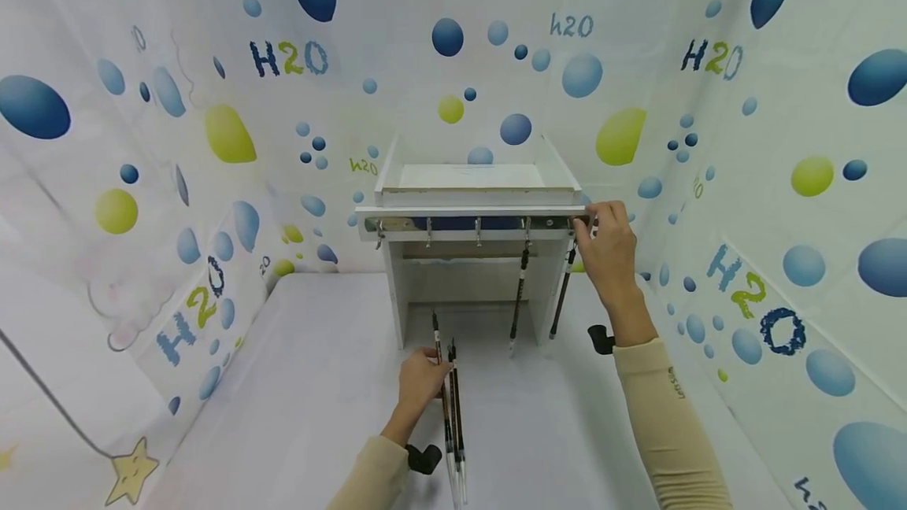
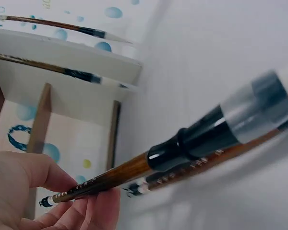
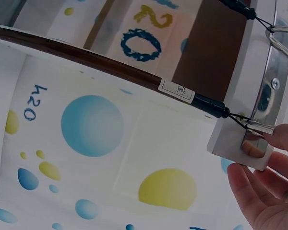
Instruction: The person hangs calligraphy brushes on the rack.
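Observation:
In my left hand (image 1: 423, 376), thumb and fingers pinch a calligraphy brush (image 2: 120, 173) by its wooden handle, near the end with the hanging loop. More brushes (image 1: 457, 408) lie beside it on the white surface. My right hand (image 1: 611, 250) grips the right end of the hook board (image 3: 224, 143), thumb at the last hook (image 3: 260, 126) and fingers around the board's edge. From that hook a dark-handled brush (image 3: 120, 69) hangs by its cord loop. A second brush (image 1: 520, 290) hangs on the neighbouring hook, bristles downward.
The hook board fronts a white shelf unit (image 1: 393, 297) with an open tray top (image 1: 482, 197). Bare hooks (image 1: 428, 233) line its left part. Walls of printed cloth (image 1: 397, 38) with blue and green dots enclose the white work surface (image 1: 319, 384).

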